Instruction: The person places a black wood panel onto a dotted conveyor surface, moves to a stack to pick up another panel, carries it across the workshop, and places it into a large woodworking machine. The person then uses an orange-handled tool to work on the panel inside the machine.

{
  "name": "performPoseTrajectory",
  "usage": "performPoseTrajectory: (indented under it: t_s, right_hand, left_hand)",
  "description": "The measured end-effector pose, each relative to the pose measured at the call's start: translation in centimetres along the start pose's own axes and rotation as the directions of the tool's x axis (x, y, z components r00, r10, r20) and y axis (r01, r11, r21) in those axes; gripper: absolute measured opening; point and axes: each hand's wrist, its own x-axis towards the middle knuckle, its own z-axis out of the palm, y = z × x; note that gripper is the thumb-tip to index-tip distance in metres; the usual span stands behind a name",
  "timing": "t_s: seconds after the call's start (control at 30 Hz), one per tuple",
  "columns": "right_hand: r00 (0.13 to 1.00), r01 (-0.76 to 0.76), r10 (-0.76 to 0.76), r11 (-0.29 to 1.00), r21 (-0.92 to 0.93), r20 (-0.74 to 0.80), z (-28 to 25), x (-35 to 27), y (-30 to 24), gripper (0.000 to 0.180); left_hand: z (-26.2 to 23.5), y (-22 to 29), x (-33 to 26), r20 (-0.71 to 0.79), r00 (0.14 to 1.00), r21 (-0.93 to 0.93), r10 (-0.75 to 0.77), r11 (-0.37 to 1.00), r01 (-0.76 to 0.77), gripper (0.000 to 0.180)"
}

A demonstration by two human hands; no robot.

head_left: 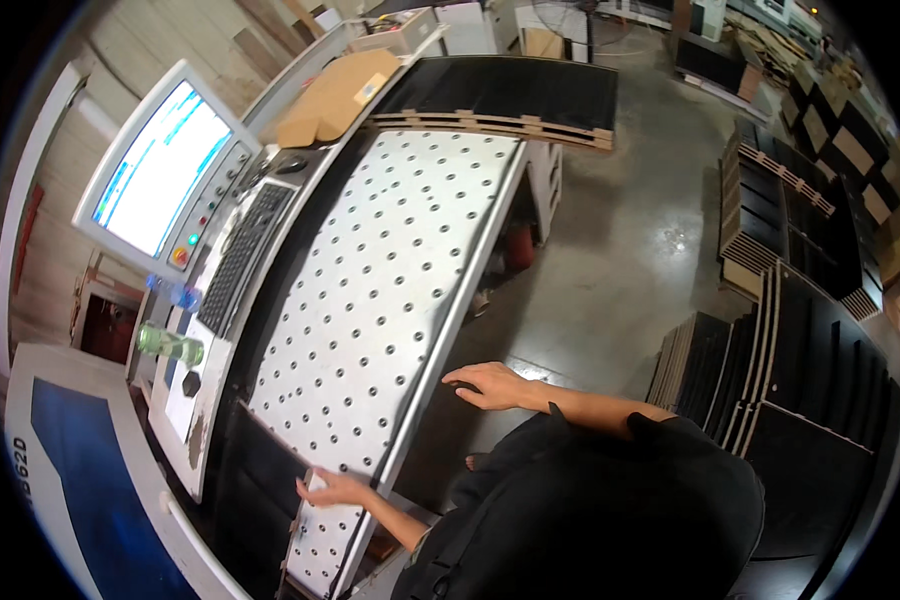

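Note:
A black flat panel (260,465) lies at the near left end of a metal table (370,290) studded with small round fittings. My left hand (335,488) is at the panel's right corner, fingertips against its edge and fingers apart. Over the table's right edge, my right hand (492,386) reaches out with its fingers extended and slightly bent. Nothing clear shows in it; the dark space under its fingers hides detail.
A control console with a lit screen (160,170), keyboard (242,255) and green-tinted bottle (170,345) stands left. Black panels (500,90) lie across the table's far end. Stacked boards (820,370) stand to the right, beyond the grey floor (630,240). Cardboard (335,95) lies behind the console.

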Motion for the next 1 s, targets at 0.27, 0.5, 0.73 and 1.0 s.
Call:
performPoseTrajectory:
  t_s: [0.27, 0.5, 0.73, 1.0]
  right_hand:
    - [0.942, -0.244, 0.269, 0.959, 0.143, -0.2, -9.8, -8.7, 5.0, 0.031]
    - [0.812, -0.318, 0.348, 0.937, 0.145, -0.468, -15.1, -12.9, 10.9, 0.031]
    - [0.625, -0.509, 0.55, 0.825, 0.245, -0.554, -25.1, -12.9, 15.5, 0.032]
    - [0.433, -0.407, 0.598, 0.798, 0.445, -0.675, -37.3, -6.9, 24.4, 0.031]
  left_hand:
    - [10.0, 19.0, -7.4, 0.455, 0.884, -0.417, 0.102, 0.902, 0.11, 0.051]
    - [16.1, 31.8, -15.1, 0.665, 0.671, -0.515, 0.327, 0.852, 0.096, 0.051]
    - [28.3, 45.9, -21.5, 0.758, 0.538, -0.568, 0.369, 0.78, 0.264, 0.053]
    - [38.6, 62.7, -24.7, 0.915, 0.345, -0.397, 0.209, 0.61, 0.686, 0.074]
